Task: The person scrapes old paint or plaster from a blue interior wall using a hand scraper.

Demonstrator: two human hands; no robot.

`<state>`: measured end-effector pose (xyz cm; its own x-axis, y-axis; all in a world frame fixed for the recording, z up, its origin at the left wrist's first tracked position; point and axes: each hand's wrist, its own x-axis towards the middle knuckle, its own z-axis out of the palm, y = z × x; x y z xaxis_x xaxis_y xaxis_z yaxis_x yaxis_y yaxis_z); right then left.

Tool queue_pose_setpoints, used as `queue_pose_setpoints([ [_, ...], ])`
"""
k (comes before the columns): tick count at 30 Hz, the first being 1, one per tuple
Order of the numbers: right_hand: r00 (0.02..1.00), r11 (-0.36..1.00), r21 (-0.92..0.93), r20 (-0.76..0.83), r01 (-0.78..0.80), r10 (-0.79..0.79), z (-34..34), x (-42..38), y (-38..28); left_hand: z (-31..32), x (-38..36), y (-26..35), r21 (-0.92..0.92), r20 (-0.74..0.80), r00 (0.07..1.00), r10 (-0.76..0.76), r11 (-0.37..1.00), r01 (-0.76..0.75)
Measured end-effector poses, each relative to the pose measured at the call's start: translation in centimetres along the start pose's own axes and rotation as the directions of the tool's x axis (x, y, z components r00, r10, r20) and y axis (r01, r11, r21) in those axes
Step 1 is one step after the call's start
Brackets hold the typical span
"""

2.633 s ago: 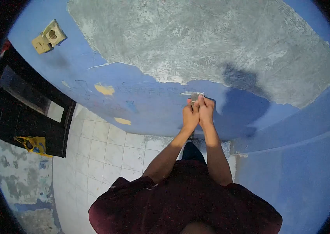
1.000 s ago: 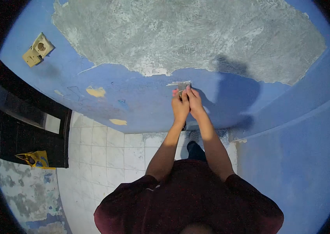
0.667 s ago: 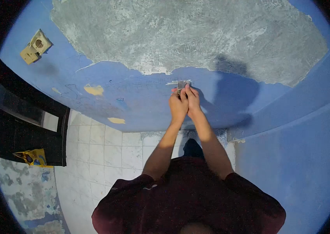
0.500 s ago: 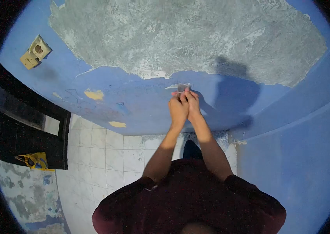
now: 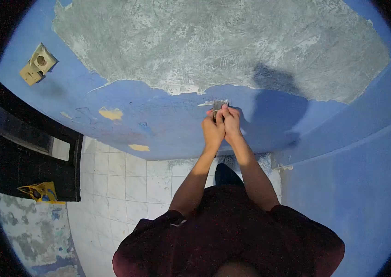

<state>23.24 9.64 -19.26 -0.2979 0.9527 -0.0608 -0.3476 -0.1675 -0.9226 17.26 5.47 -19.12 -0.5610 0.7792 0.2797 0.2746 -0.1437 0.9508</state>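
A small flat grey scraper (image 5: 220,105) is pressed against the blue wall (image 5: 172,120), just under the lower edge of the bare grey plaster (image 5: 223,46). My left hand (image 5: 212,129) grips it from the left with fingers closed. On the right side my right hand (image 5: 231,122) is closed on the same tool, its thumb lying along the blade. Both hands touch each other, and the tool's handle is mostly hidden in them. A short pale scraped mark shows beside the blade's top edge.
A beige socket fitting (image 5: 38,64) juts from the wall at upper left. Below it stands a dark door (image 5: 20,166) with a yellow bag (image 5: 43,190) near it. White floor tiles (image 5: 126,184) lie below, and another blue wall (image 5: 352,194) rises at right.
The blade shows more clearly between my hands, and my right thumb now lies further over it. My hands have shifted very slightly right; the view has moved a little.
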Motion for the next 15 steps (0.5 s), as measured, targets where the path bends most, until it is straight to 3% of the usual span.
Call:
queue_pose_setpoints([
  [2,0.999,0.998,-0.045,-0.016,0.043,-0.044,-0.3,0.8,0.0,0.3,0.4,0.0,-0.001,0.02,0.999,-0.028,1.0,0.028],
  [4,0.997,0.945,-0.319,0.021,0.071,-0.068,-2.0,1.6,1.0,1.4,-0.4,-1.1,-0.108,0.016,0.996,-0.084,0.99,0.085],
  [5,0.997,0.944,-0.321,0.024,0.074,-0.07,-2.4,1.4,1.1,1.8,-0.8,-1.4,-0.112,0.013,0.996,-0.083,0.99,0.084],
  [8,0.995,0.968,-0.228,0.048,0.102,-0.093,-1.7,0.5,-0.2,2.5,-1.0,-1.2,-0.222,0.01,0.991,-0.136,0.966,0.135],
  [10,0.997,0.995,-0.073,-0.011,0.075,-0.076,-1.9,0.6,0.6,2.7,-1.2,-0.8,-0.26,-0.077,0.995,-0.057,0.965,0.035],
  [15,0.977,0.993,0.083,-0.204,0.079,-0.06,-1.0,0.0,-0.1,1.8,-0.6,-0.8,-0.133,-0.043,0.995,-0.093,0.987,0.087],
])
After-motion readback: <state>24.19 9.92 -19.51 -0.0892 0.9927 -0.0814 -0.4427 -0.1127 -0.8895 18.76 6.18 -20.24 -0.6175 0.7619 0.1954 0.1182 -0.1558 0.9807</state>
